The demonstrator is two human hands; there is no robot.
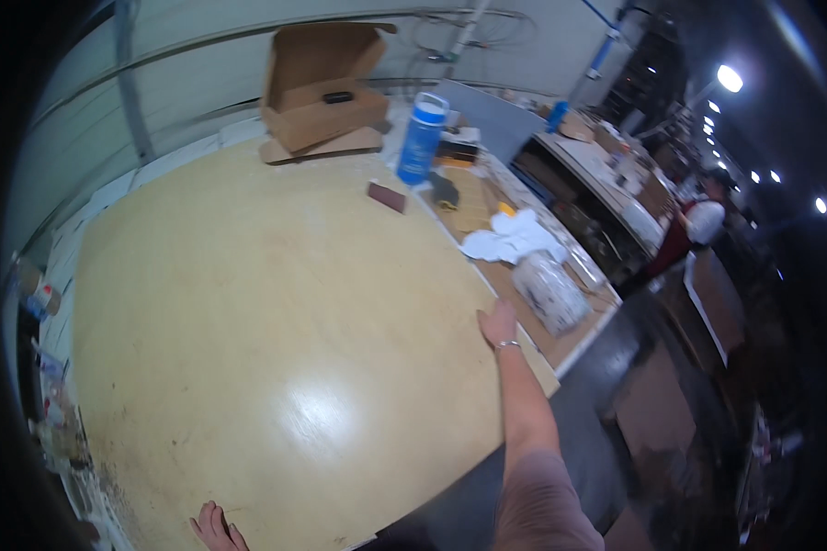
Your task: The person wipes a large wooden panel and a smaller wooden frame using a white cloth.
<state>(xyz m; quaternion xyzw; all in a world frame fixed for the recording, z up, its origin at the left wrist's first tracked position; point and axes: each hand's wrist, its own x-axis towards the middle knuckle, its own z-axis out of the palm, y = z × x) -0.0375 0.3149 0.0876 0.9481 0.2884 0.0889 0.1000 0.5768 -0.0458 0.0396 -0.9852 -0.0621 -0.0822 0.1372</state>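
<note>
A large, pale yellow board (285, 275) with a smooth, shiny face lies flat across the worktable. At its right edge is my right hand (499, 323), a bracelet at the wrist; the thumb lies on the top face and the fingers are curled at the edge, partly hidden. My left hand (216, 525) rests near the board's lower left part, its fingers apart and nothing in them. Only the fingers of that hand show above the lower rim. Toward the board's far right corner lies a small reddish-brown block (387, 196).
An open cardboard box (326, 96) with a dark object inside stands at the far edge, beside a blue bottle (422, 138). Right of the board are a white cloth (519, 237) and a plastic-wrapped bundle (551, 292). A person (703, 220) stands farther off at right.
</note>
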